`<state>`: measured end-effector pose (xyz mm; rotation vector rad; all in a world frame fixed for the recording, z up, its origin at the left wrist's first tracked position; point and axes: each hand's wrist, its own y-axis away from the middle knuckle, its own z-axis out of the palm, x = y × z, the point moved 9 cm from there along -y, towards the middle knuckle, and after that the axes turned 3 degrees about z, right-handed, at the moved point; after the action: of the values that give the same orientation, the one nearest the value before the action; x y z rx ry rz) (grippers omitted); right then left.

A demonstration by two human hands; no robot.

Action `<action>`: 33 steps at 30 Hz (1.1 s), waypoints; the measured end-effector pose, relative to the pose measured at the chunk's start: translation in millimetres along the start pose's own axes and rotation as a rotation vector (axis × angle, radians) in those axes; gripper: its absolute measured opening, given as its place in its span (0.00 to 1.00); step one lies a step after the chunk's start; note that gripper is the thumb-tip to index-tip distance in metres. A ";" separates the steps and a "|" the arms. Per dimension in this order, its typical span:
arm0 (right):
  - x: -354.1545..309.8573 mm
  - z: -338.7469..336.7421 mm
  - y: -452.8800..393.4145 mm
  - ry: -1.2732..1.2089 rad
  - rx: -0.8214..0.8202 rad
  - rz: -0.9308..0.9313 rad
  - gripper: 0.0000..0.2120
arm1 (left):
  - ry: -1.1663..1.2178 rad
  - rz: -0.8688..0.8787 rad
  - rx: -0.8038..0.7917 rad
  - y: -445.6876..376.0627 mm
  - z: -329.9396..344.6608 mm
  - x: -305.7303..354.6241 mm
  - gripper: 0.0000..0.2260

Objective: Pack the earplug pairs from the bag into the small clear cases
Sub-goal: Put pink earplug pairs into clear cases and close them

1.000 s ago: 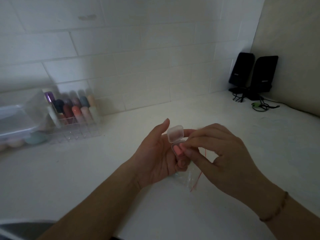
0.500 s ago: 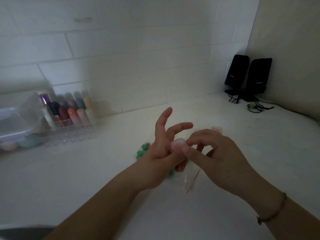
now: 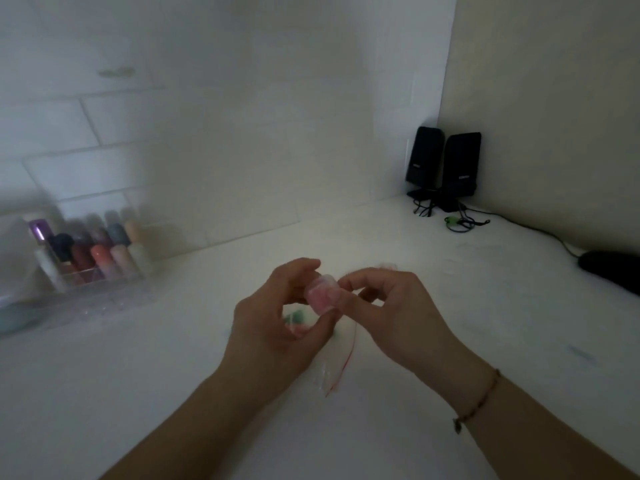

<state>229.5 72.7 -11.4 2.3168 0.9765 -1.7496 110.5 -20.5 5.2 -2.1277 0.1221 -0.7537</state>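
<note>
Clear plastic case point(image 3: 323, 293), small, hinged type, pink contents showing through the walls: one earplug pair, apparently seated. Lid looks down; whether it has latched cannot be told through the motion blur.

Grip, left hand point(image 3: 277, 327): fingers curled round the case, thumb over its near face, pinching it from the left side.

Grip, right hand point(image 3: 391, 313): fingertips bent in and pinching the case's right edge; thin bracelet point(image 3: 479, 400) on that wrist.

Below the grip: clear zip bag point(image 3: 334, 362) with a red seal line, lying flat on the white counter point(image 3: 173, 393). Green earplugs point(image 3: 294, 318) show just beneath the left palm, seemingly in or at the bag's mouth; exact count not legible.

Beyond the grip, right fingertips side: a second small clear item point(image 3: 388, 266), likely another case, too blurred to confirm.

Far left of the grip: acrylic organiser point(image 3: 93, 268) of coloured tubes. Far right: two black speakers point(image 3: 443, 168) with cables.

Step in hand, judged: closing the filled case. Handling note: support the base from underneath with the left fingers, press the lid squarely at the edge opposite the hinge, and check no foam is caught in the seam before squeezing. A skewed press may pop the lid or eject a plug.
</note>
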 end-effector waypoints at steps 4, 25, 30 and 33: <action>1.4 -73.8 -10.5 -0.182 0.356 0.031 0.16 | -0.168 -0.047 -0.340 -14.2 35.8 3.3 0.20; 77.9 -180.4 -20.0 0.072 0.649 0.281 0.07 | -0.372 -0.112 -0.829 -75.1 215.2 -49.7 0.25; 75.4 -156.4 -24.4 0.712 0.481 0.265 0.09 | -0.454 -0.040 -0.900 -63.1 211.0 -49.4 0.20; 79.4 -140.7 -26.2 0.900 0.398 0.279 0.12 | -0.405 -0.034 -0.930 -61.2 206.8 -47.8 0.16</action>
<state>345.2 187.7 -25.3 3.3773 0.3011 -0.8049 175.8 178.5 -65.1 -3.1238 0.2530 -0.2639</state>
